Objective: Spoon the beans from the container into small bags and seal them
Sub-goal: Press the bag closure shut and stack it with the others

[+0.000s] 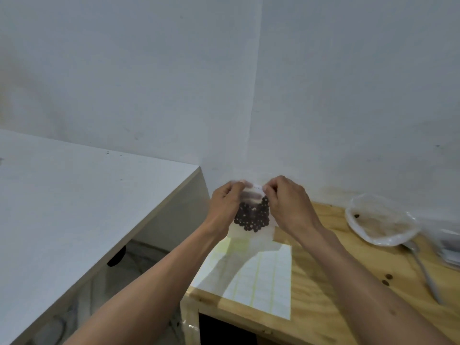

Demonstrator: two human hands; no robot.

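Clear bag [251, 229]: held up in the air between both hands, above the near-left corner of the wooden table [323, 282]; its top edge runs from one hand to the other.
Beans [252, 217]: dark, bunched in the middle of the bag, just below the fingertips of both hands.
Left hand [225, 207]: fingers curled, pinching the bag's top left corner.
Right hand [288, 207]: fingers curled, pinching the bag's top right corner, close beside the left hand.
Container [380, 220]: clear plastic tub, well to the right of the right hand, on the table near the wall; a few beans show inside.
Spoon [423, 267]: metal, lying on the table right of the right forearm, its bowl just beside the container.
Paper [258, 277]: white lined sheet flat on the table, below the hands and between the forearms.
White table [74, 207]: left of the left arm.
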